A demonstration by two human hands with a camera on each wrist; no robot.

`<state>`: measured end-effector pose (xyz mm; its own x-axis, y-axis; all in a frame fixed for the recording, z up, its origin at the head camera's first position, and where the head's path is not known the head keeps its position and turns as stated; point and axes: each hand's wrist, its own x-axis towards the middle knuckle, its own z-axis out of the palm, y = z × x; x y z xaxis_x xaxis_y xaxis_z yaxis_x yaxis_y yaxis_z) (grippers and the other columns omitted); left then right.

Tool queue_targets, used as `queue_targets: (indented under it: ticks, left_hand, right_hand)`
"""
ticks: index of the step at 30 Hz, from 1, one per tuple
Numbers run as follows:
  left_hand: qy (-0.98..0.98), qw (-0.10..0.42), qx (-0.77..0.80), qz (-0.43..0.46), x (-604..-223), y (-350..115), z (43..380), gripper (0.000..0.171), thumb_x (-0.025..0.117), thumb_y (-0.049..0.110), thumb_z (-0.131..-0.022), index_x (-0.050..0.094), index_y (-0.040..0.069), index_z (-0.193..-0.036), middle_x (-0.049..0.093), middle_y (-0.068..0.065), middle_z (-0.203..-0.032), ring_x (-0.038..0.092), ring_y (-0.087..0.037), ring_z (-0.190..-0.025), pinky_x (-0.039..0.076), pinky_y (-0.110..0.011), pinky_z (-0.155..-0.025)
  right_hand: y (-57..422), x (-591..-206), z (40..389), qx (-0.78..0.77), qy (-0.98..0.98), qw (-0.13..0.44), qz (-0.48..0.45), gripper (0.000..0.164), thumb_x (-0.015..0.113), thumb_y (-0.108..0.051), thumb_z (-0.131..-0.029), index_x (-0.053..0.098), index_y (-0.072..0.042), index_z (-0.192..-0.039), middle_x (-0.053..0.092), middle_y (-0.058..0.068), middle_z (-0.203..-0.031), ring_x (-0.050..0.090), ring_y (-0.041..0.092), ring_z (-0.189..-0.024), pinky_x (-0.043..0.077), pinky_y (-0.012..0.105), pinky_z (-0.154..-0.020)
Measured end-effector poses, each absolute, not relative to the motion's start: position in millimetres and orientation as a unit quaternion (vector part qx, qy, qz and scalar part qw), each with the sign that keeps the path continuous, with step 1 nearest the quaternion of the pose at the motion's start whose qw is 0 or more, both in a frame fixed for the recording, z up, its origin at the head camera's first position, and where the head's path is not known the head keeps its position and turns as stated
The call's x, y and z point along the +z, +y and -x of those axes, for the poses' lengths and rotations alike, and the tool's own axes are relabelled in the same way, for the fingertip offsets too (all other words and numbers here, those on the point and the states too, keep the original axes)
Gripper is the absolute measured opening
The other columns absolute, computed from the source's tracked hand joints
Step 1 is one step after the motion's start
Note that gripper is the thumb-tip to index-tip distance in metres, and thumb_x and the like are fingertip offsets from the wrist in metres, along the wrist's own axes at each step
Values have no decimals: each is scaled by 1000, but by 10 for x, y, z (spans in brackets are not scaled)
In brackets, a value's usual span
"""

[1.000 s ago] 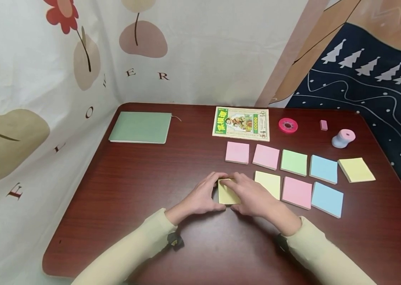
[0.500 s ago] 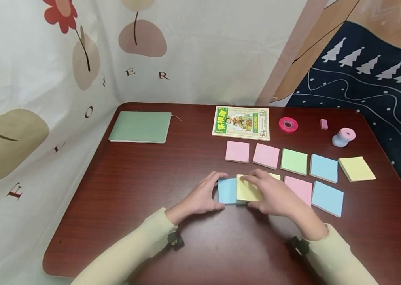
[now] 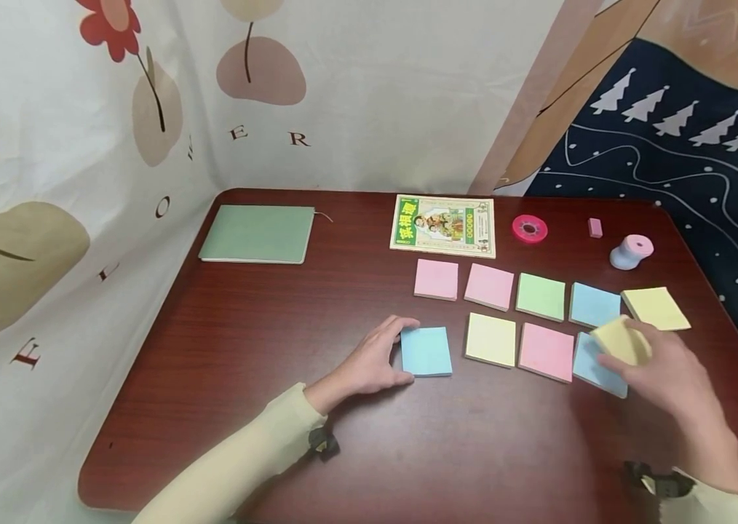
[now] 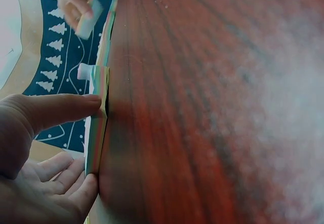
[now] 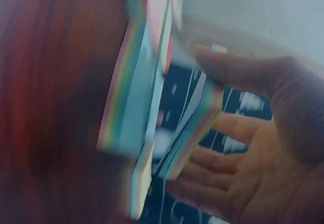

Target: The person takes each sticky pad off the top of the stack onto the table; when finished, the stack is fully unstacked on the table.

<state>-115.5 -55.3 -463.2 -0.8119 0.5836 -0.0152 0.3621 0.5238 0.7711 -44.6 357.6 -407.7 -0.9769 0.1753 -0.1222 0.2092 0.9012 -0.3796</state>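
A blue-topped sticky note pad (image 3: 426,352) lies on the table, with my left hand (image 3: 369,362) gripping its edges between thumb and fingers. The left wrist view shows the striped, multicoloured side of this pad (image 4: 96,145), the thumb at one end and fingertips at the other. Raised off the table at the right, a yellow-topped sticky note pad (image 3: 619,342) is pinched in my right hand (image 3: 677,375). It partly covers another blue pad (image 3: 594,371) lying beneath. The right wrist view shows the held pad (image 5: 200,127) between thumb and fingers, its layered edge slightly blurred.
Two rows of pads include a pale yellow pad (image 3: 490,340), a pink pad (image 3: 546,352) and a green pad (image 3: 541,296). Behind them are a booklet (image 3: 443,225), a pink tape roll (image 3: 529,228), an eraser (image 3: 594,228) and a spool-shaped object (image 3: 631,252). A green notebook (image 3: 258,233) lies back left.
My right hand has lifted the yellow-topped pad off the blue one and carried it right, past the pale yellow and pink pads. My left hand has stayed in place.
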Motion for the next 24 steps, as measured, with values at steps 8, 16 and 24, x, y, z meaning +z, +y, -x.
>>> queue_targets:
  ticks: [8, 16, 24]
  left_hand:
    - [863, 138, 404, -271, -4634, -551, 1154, 80, 87, 6, -69, 46, 9, -138, 50, -4, -132, 52, -18, -117, 44, -31, -101]
    - [865, 132, 398, -277, -4637, -548, 1150, 78, 87, 6, -69, 48, 9, -137, 51, -4, -130, 52, -17, -115, 44, -31, -100]
    - [867, 128, 394, -276, -4623, -550, 1145, 77, 87, 7, -69, 49, 11, -136, 52, -3, -129, 52, -16, -113, 45, -31, -99]
  right_hand:
    - [4052, -4183, 330, -165, 944, 126, -255, 100, 62, -57, -87, 19, 12, -145, 26, 46, -121, 32, 57, -105, 35, 70, -82]
    - [4127, -4281, 355, -145, 941, 163, -261, 99, 62, -55, -87, 18, 16, -142, 25, 45, -112, 35, 55, -98, 40, 66, -77]
    - [4090, -4306, 372, -138, 941, 160, -263, 98, 63, -51, -86, 17, 16, -141, 27, 43, -108, 37, 54, -95, 41, 61, -72]
